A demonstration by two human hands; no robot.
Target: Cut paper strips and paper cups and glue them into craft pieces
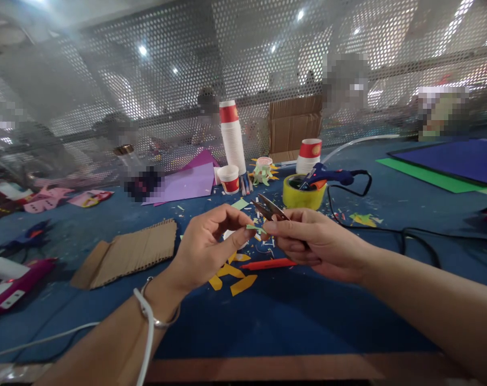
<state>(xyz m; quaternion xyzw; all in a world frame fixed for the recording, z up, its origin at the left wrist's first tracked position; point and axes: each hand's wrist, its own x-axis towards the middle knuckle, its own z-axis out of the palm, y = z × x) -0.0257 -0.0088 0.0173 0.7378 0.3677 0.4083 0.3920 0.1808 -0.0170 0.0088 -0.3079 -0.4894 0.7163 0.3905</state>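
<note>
My left hand (211, 244) pinches a small piece of light green paper (255, 229) between thumb and fingers. Close against its other end are the fingertips of my right hand (314, 236), which also grips a pair of scissors (270, 208). The scissor blades point up and to the left, slightly apart, and the handles are hidden in the palm. Below the hands lie yellow-orange paper pieces (243, 285) and a red marker (270, 264). Small paper scraps are scattered behind and beneath the hands.
Behind stand a tall stack of paper cups (232, 142), a decorated cup (263, 170) and a shorter stack (309, 155). A blue glue gun (332, 176) rests on a yellow tape roll (303, 195), its black cord running right. Corrugated cardboard (137, 252) lies left.
</note>
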